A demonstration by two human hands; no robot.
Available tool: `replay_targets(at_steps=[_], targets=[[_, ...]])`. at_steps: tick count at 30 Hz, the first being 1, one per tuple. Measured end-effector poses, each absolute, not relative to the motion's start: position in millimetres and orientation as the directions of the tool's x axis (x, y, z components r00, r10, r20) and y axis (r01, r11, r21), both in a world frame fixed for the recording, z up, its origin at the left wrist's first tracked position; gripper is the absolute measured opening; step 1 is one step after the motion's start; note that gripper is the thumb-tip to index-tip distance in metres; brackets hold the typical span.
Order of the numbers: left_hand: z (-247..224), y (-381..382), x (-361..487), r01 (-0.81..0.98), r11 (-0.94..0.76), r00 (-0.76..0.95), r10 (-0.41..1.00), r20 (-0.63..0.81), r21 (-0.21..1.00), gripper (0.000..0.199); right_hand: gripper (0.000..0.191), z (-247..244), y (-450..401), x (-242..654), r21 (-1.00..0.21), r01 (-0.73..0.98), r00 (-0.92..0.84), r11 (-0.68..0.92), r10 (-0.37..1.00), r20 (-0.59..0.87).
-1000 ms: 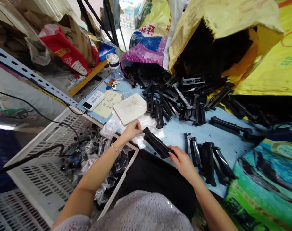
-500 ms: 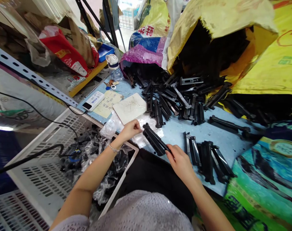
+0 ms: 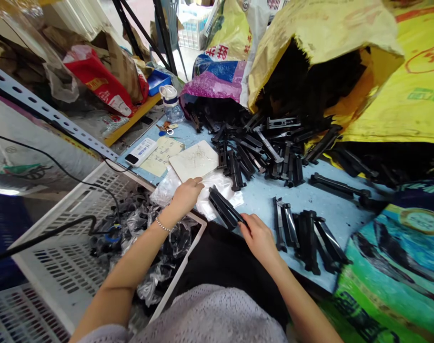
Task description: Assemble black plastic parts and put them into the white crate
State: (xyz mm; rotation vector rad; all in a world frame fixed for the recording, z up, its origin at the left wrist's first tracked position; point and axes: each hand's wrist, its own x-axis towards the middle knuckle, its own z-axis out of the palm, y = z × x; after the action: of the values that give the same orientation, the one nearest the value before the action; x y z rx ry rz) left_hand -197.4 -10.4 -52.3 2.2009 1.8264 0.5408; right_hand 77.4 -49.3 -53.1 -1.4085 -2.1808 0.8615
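My right hand [image 3: 257, 233] grips a pair of long black plastic parts [image 3: 224, 208] by their near ends. The parts lie against each other and slant up to the left, over the table's front edge. My left hand [image 3: 188, 196], with a beaded bracelet on the wrist, is palm down over a stack of clear plastic bags [image 3: 217, 186]. Its fingers are partly stretched out at the bags, their undersides hidden; no black part is in them. A white board [image 3: 193, 161] lies just beyond this hand.
Loose black parts [image 3: 252, 147] spill from a yellow sack [image 3: 363, 28]. Several more lie in a row [image 3: 306, 238] at right. A white crate [image 3: 59, 257] with bagged parts stands at left. A phone [image 3: 141, 152], a paper note [image 3: 164, 155] and a bottle [image 3: 172, 105] are on the table.
My left hand has moved slightly left, away from the black parts, and its fingers have loosened from a pinch. My right hand has shifted a little left with the parts.
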Motion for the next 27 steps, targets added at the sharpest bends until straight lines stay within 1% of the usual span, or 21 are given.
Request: replay_targets(at_steps=[2,4,5,6,7,8,9,10,12,14,16,17,18,19,20,21,22,23,24,25,27], targets=[[-50,-25,-185,0.895,-0.264,0.225,0.963,0.146,0.359,0.051,0.027,-60,-46,71,-0.811,0.565,-0.345,0.15,0.936,-0.067],[-47,-45,-166,0.826,-0.398,0.355,0.917,0.18,0.398,0.064,0.028,-70,-42,66,-0.926,0.35,-0.279,-0.14,0.928,-0.246],[-46,-55,-156,0.775,-0.463,0.42,0.886,0.197,0.431,0.068,0.03,-74,-41,63,-0.931,0.206,-0.269,-0.302,0.897,-0.351],[-44,-64,-146,0.723,-0.511,0.47,0.857,0.21,0.466,0.07,0.032,-78,-42,60,-0.899,0.07,-0.276,-0.433,0.857,-0.435],[-44,-71,-137,0.68,-0.537,0.502,0.837,0.217,0.499,0.07,0.035,-81,-44,58,-0.861,-0.029,-0.283,-0.508,0.83,-0.481],[-43,-77,-131,0.655,-0.546,0.516,0.828,0.218,0.523,0.07,0.036,-81,-48,55,-0.85,-0.074,-0.275,-0.522,0.83,-0.485],[-43,-81,-126,0.651,-0.542,0.515,0.83,0.216,0.532,0.07,0.035,-79,-55,52,-0.875,-0.06,-0.252,-0.481,0.856,-0.453],[-43,-83,-123,0.663,-0.537,0.505,0.835,0.218,0.521,0.069,0.033,-75,-63,50,-0.916,0.005,-0.225,-0.401,0.892,-0.392],[-37,-88,-124,0.706,-0.534,0.47,0.845,0.256,0.466,0.067,0.03,-60,-80,46,-0.962,0.198,-0.249,-0.19,0.939,-0.237],[-24,-98,-135,0.73,-0.531,0.422,0.845,0.327,0.43,0.063,0.031,-41,-93,50,-0.953,0.304,-0.425,-0.002,0.895,-0.138],[-5,-116,-156,0.739,-0.514,0.396,0.854,0.337,0.436,0.06,0.035,-24,-94,65,-0.927,0.348,-0.572,0.137,0.815,-0.094],[4,-127,-170,0.748,-0.496,0.401,0.867,0.296,0.441,0.059,0.036,-19,-90,78,-0.887,0.415,-0.57,0.202,0.818,-0.081],[9,-136,-185,0.769,-0.472,0.42,0.882,0.216,0.432,0.057,0.037,-16,-84,94,-0.808,0.533,-0.509,0.25,0.858,-0.071],[10,-145,-201,0.806,-0.427,0.425,0.9,0.102,0.41,0.055,0.036,-15,-77,111,-0.671,0.693,-0.396,0.263,0.917,-0.048],[6,-150,-217,0.86,-0.352,0.391,0.92,-0.034,0.37,0.054,0.035,-16,-69,128,-0.477,0.85,-0.267,0.224,0.964,-0.022],[-2,-153,-232,0.924,-0.236,0.303,0.932,-0.198,0.303,0.053,0.032,-19,-63,144,-0.276,0.946,-0.181,0.172,0.983,-0.009],[-16,-153,-245,0.972,-0.099,0.171,0.918,-0.357,0.211,0.052,0.029,-23,-57,157,-0.094,0.987,-0.135,0.134,0.991,-0.007],[-31,-151,-256,0.994,0.03,0.027,0.873,-0.487,0.108,0.051,0.026,-28,-53,166,0.045,0.991,-0.125,0.126,0.992,-0.021],[-48,-147,-266,0.991,0.129,-0.097,0.81,-0.578,0.015,0.049,0.024,-32,-51,172,0.133,0.98,-0.141,0.146,0.989,-0.041],[-63,-142,-272,0.98,0.194,-0.18,0.752,-0.634,-0.048,0.045,0.024,-36,-51,176,0.175,0.969,-0.169,0.177,0.984,-0.058],[-85,-134,-277,0.967,0.242,-0.228,0.697,-0.68,-0.075,0.033,0.03,-44,-54,178,0.16,0.963,-0.206,0.216,0.976,-0.074]])
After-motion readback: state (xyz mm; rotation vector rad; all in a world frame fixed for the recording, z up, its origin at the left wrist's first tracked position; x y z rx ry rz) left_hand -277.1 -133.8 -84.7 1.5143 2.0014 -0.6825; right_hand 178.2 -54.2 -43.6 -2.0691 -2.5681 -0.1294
